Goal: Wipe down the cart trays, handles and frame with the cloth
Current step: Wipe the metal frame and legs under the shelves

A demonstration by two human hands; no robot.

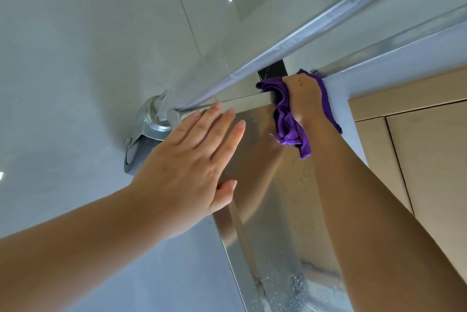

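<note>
Cart tray (265, 185): your left hand (187, 160) lies flat on it, fingers straight, slightly spread | frame post (336, 94): your right hand (303, 99) grips purple cloth (290, 129) against it, fingers curled | step: wiping frame | next: probably slide along post, keeping pressure.

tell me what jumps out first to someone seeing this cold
The purple cloth stands out first, right of centre, bunched in the right hand, which holds it against a grey cart post. Next comes the left hand, fingers straight, laid on the shiny steel tray in the middle. Just past its fingertips a chrome caster sits on the pale tiled floor.
</note>
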